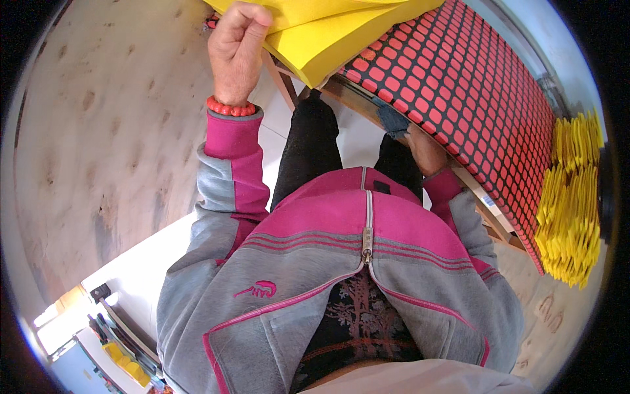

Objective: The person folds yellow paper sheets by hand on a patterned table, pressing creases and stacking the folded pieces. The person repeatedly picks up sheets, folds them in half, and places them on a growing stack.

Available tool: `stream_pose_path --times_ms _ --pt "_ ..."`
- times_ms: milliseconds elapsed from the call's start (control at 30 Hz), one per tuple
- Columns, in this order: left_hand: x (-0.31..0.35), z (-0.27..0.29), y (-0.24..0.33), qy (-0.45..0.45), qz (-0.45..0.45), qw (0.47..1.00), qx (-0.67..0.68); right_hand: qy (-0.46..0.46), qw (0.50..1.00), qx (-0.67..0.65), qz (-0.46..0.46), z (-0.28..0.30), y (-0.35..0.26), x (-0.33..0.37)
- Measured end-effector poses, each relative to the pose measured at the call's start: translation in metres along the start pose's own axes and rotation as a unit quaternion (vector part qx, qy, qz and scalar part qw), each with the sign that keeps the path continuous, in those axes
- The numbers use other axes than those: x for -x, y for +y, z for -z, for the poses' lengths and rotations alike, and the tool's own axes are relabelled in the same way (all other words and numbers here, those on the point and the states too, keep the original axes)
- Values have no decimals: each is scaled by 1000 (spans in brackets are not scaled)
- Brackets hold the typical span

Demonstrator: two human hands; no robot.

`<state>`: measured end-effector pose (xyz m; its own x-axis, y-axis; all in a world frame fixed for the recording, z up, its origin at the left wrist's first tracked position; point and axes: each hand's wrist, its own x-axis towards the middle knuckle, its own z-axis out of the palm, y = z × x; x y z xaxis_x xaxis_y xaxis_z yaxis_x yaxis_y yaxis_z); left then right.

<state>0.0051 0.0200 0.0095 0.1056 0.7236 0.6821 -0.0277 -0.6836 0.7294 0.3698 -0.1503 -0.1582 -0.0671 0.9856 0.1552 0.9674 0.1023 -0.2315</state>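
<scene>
At the top, my left hand (239, 49), with a red bead bracelet at the wrist, is closed with thumb and fingers at the left edge of a large yellow folded piece (341, 39). It looks like a bag or a sheet with a side fold; I cannot tell whether it is paper or cloth. The piece lies over the near left corner of the table and is cut off by the top of the picture. My right hand (425, 152) is low at the table's front edge, beside a dark blue cloth (392, 121). The tabletop hides its fingers.
A red and black patterned cover (459, 79) lies on the table. Stacks of folded yellow pieces (569, 203) stand at its right end. A large pale wooden board (111, 131) fills the left side. My legs (308, 131) are close against the table's front.
</scene>
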Motion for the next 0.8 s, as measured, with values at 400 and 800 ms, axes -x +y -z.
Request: stream_pose_path --times_ms 400,800 --pt "-4 13 19 -194 17 979 -64 4 938 -132 322 149 -118 -25" --pt "-11 19 13 -254 9 964 -75 236 848 -93 466 178 -183 -149"
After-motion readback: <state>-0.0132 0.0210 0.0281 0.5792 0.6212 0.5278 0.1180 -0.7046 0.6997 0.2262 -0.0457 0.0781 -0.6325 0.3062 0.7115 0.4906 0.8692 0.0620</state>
